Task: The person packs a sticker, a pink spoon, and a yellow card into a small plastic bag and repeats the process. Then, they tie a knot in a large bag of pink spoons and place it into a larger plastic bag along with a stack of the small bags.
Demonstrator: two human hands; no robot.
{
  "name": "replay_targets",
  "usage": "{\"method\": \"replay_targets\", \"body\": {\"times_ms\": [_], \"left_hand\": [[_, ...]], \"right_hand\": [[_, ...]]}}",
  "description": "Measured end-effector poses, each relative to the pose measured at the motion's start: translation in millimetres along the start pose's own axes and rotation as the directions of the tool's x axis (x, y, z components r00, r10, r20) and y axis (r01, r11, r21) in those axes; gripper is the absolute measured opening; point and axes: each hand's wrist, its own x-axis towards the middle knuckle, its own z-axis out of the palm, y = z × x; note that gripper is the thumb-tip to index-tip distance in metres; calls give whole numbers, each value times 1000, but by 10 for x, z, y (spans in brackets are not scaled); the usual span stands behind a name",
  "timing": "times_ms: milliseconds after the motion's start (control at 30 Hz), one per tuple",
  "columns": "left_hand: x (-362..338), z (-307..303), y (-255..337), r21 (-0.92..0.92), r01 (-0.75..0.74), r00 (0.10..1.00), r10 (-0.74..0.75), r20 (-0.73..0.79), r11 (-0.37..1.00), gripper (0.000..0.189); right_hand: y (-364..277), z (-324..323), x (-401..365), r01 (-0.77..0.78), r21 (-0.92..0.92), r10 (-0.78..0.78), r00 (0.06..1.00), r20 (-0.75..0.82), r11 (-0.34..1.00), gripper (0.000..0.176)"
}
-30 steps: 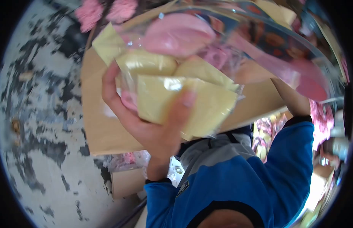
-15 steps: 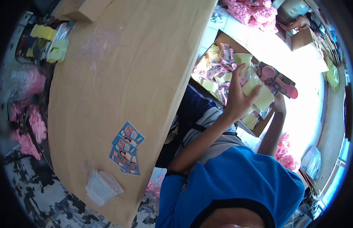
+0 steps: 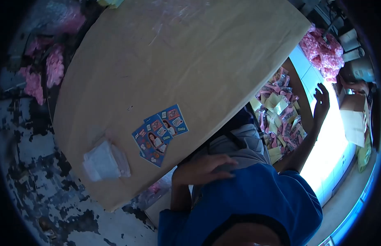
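Observation:
My left hand (image 3: 204, 169) is in front of my blue shirt by the table's near edge, fingers stretched out and holding nothing. My right hand (image 3: 321, 102) is raised beyond the right side of an open cardboard box (image 3: 302, 92), its fingers apart and empty. Inside the box lie several small packets (image 3: 276, 102) with pink spoon-like items and pale yellow cards. Blue printed cards (image 3: 155, 141) overlap on the brown table (image 3: 116, 82), left of the box. A stack of clear plastic bags (image 3: 105, 162) rests near the table's lower left corner.
Pink bundled material (image 3: 323, 53) is on the floor at upper right, near another cardboard box (image 3: 353, 119). More pink bundles (image 3: 55, 65) are beyond the table's left edge. Loose clear plastic (image 3: 178, 10) lies at the table's far end.
My hands have let go of the packets they held over the box. My left hand has moved back toward my body; my right has moved outward. The view has shifted, bringing the table cards nearer centre.

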Motion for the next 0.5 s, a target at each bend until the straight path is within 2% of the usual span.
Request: {"method": "replay_targets", "body": {"times_ms": [33, 67, 100, 133, 167, 200, 233, 267, 300, 333, 367, 400, 433, 500], "left_hand": [[-387, -22, 210, 38, -87, 994, 89, -61, 996, 45], [-752, -19, 431, 80, -174, 976, 183, -118, 981, 42], [-1053, -41, 693, 213, -279, 918, 325, -228, 936, 38], [-1317, 78, 786, 372, -428, 743, 555, -374, 824, 32], [-1503, 119, 1047, 431, -445, 600, 619, -507, 785, 26], [-1598, 250, 1146, 714, -389, 282, 813, -510, 582, 25], [-1690, 381, 1245, 893, -127, -75, 894, -442, 431, 29], [-1803, 374, 1459, 959, 153, -245, 949, -197, 238, 36], [-1779, 302, 1747, 992, -10, -126, 984, -124, 123, 31], [-1753, 229, 2035, 980, -195, -5, 999, -48, 46, 47], [-1813, 220, 2202, 981, -191, 102, 995, 4, 16, 45], [-1926, 295, 2274, 995, -98, 168, 985, 26, -10, 43], [-2051, 372, 2324, 999, 19, 196, 980, 41, -46, 42], [-2254, 509, 2366, 970, 217, 235, 970, 59, -111, 39]], "right_hand": [[-351, 32, 219, 76, 203, -72, 997, -28, 976, 33], [-784, 61, 360, 207, 215, -203, 978, -44, 954, 29], [-1112, 114, 489, 278, 266, -263, 960, -91, 923, 26], [-1417, 103, 665, 503, 510, -561, 827, -48, 698, 25], [-1736, 54, 805, 551, 628, -713, 701, 8, 550, 26], [-2106, 37, 904, 583, 709, -841, 541, 26, 397, 26], [-2448, 50, 918, 606, 748, -917, 399, 6, 269, 26], [-2792, 38, 914, 609, 779, -964, 264, -22, 149, 26], [-3100, 25, 872, 599, 800, -989, 141, -53, 43, 26], [-3389, 5, 826, 579, 813, -996, 26, -84, -54, 26], [-3612, 20, 746, 558, 820, -992, -53, -117, -126, 26], [-3796, 36, 666, 533, 824, -981, -127, -145, -191, 26], [-3955, 59, 586, 512, 825, -970, -175, -170, -238, 25], [-4179, 134, 475, 477, 827, -951, -228, -210, -297, 25]]}}
